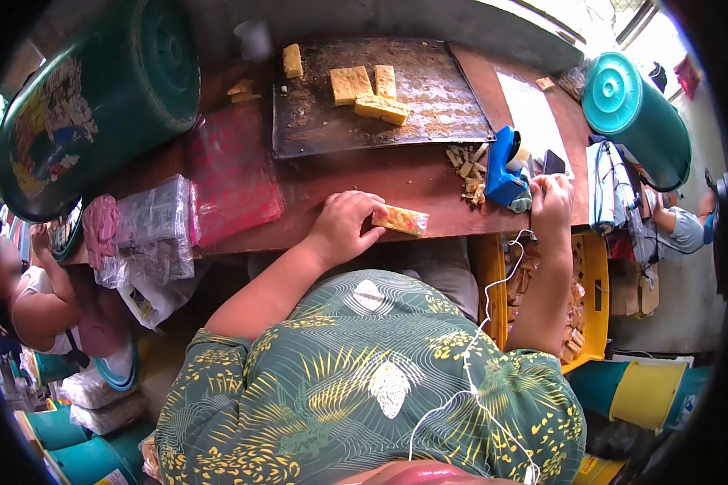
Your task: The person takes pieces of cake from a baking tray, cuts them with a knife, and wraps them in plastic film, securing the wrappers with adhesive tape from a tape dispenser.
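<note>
My left hand point(349, 224) is closed on one end of a yellow cake bar point(402, 220) in clear plastic wrap, which lies at the table's near edge. On the right, my right hand point(552, 198) is raised beside a blue tape dispenser point(503, 174), its fingertips pinched together. Whatever sits between those fingertips is too small to make out. A dark flat object point(553, 162) lies just beyond them. Cake scraps point(467, 171) are heaped left of the dispenser. Several unwrapped yellow cake bars point(382, 109) rest on a dark metal tray point(437, 93) at the back.
Clear plastic sleeves point(155, 222) and a red plastic sheet point(233, 174) lie at the left. A large green drum point(97, 113) and a teal drum point(635, 105) flank the table. Below my right arm stands a yellow crate point(597, 299) of wrapped bars. A white cord point(487, 303) hangs across me. Other people sit at both sides.
</note>
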Available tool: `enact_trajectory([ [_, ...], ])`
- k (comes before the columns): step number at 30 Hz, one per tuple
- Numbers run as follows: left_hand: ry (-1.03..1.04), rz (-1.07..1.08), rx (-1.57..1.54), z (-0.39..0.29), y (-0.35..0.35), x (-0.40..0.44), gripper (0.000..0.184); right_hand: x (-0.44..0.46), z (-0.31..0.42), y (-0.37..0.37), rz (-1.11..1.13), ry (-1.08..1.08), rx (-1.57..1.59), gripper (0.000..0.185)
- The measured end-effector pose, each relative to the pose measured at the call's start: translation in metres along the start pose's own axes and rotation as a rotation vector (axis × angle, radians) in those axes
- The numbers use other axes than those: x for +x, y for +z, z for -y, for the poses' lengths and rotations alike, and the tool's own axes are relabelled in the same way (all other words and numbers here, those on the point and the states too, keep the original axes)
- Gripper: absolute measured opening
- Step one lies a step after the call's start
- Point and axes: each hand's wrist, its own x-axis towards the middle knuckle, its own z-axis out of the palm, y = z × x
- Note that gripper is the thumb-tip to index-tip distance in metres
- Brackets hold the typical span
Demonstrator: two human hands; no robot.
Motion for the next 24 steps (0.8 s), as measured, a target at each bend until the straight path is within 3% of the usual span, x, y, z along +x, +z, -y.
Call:
enact_trajectory([
  [6,-0.014,0.027,0.006,-0.002,-0.003,0.002,0.03,-0.043,0.005,0.027,0.077,0.153,0.321,0.009],
  [8,-0.006,0.02,0.005,-0.002,-0.002,0.002,0.03,-0.053,-0.011,0.05,0.145,0.419,0.64,0.009],
  [11,0.015,0.0,-0.019,-0.001,-0.001,0.001,0.029,-0.059,-0.028,0.074,0.08,0.421,1.108,0.012],
  [15,0.046,-0.032,-0.07,0.001,-0.001,-0.001,0.027,-0.051,-0.011,0.061,0.065,0.668,1.624,0.013],
  [18,0.056,-0.049,-0.105,0.0,-0.003,-0.001,0.027,-0.051,-0.014,0.068,0.029,0.806,1.62,0.016],
  [24,0.04,-0.04,-0.145,0.004,0.0,-0.003,0.026,-0.051,-0.015,0.082,0.035,0.753,1.44,0.02],
])
